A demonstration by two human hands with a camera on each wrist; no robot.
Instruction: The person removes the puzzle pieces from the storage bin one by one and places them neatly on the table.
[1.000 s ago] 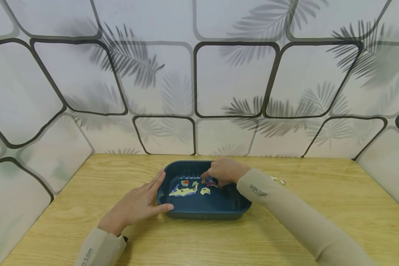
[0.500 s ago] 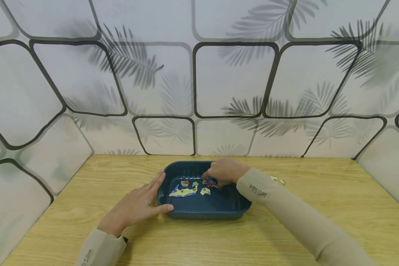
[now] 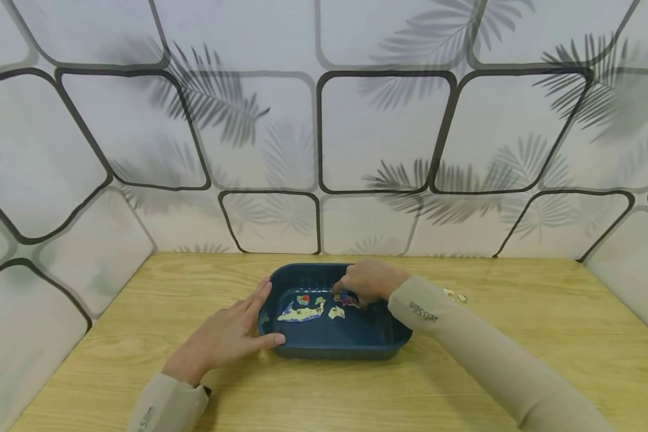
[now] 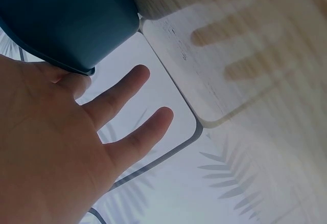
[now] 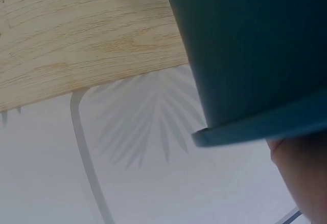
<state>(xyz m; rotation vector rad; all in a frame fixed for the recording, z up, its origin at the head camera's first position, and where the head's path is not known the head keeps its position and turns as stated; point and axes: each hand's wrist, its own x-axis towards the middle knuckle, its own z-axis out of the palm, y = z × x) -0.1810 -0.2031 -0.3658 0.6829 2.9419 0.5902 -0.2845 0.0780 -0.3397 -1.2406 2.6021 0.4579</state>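
Observation:
A dark blue tray (image 3: 335,353) stands on the table, with several flat cut-out pieces on its floor. Across the tray's left end, my left hand (image 3: 224,333) rests with thumb on the near rim and fingers along the left rim. Two of its fingers (image 4: 138,132) stretch out straight beside the tray wall in the left wrist view. Inside the tray, my right hand (image 3: 372,281) touches a colourful piece (image 3: 350,300) with its fingertips; its other fingers are hidden. Close by lie a long pale piece (image 3: 301,312), a red-marked piece (image 3: 303,299) and a small cream piece (image 3: 336,312).
Small pale pieces (image 3: 453,295) lie on the wooden table (image 3: 324,396) to the right of the tray, beyond my right sleeve (image 3: 464,336). A patterned wall (image 3: 383,132) closes off the back and both sides.
The head view has shifted slightly. Both hands keep almost the same places on and in the tray, and the pieces lie as before.

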